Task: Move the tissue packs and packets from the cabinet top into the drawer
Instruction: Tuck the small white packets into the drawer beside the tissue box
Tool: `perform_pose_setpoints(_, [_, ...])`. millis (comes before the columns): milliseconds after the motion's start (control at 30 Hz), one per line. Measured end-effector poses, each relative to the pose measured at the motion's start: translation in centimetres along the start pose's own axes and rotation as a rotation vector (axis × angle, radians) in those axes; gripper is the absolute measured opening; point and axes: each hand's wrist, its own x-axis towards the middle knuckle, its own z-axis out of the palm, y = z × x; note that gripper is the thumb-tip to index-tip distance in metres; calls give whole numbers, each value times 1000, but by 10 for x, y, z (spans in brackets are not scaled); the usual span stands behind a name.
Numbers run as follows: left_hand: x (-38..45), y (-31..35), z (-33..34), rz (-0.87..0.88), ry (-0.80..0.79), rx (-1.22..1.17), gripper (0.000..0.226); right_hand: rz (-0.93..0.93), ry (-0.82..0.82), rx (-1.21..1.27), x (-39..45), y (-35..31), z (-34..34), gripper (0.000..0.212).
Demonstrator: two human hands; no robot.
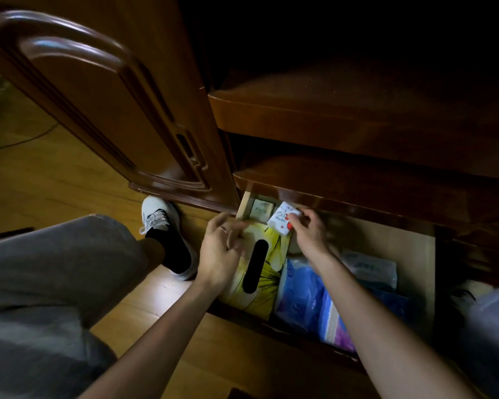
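The low wooden drawer is pulled out under the cabinet. My right hand pinches a small white tissue packet with red marks over the drawer's back left corner. My left hand, blurred, hovers with fingers apart above a yellow tissue box with a black oval slot. A small pale packet lies at the back left. A blue and purple plastic tissue pack and a whitish pack lie to the right inside the drawer.
The cabinet top above is dark and shows nothing on it. An arched wooden door stands at the left. My grey-trousered leg and white shoe rest on the wood floor beside the drawer.
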Motion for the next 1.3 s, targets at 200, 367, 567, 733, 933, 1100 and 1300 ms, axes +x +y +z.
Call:
perform_pose_setpoints(200, [4, -31, -3, 6, 14, 207, 41, 77, 176, -94, 34, 12, 8, 42])
perform_pose_setpoints(367, [12, -43, -7, -25, 68, 234, 44, 22, -22, -303, 45, 22, 15, 45])
perform_pose_setpoints(567, [17, -48, -4, -80, 65, 168, 41, 71, -115, -323, 55, 15, 15, 54])
perform_pose_setpoints(733, [15, -41, -4, -79, 53, 144, 27, 143, -133, -363, 36, 10, 8, 70])
perform_pose_setpoints(933, [6, 4, -5, 60, -74, 302, 29, 94, -320, -436, -21, -21, -36, 54])
perform_pose_setpoints(1100, [-20, 96, -30, 337, -77, 399, 42, -111, -414, -642, -91, -114, -102, 44])
perform_pose_setpoints(1300, [-80, 251, -86, 1023, 165, 635, 25, -467, -334, -519, -228, -244, -195, 25])
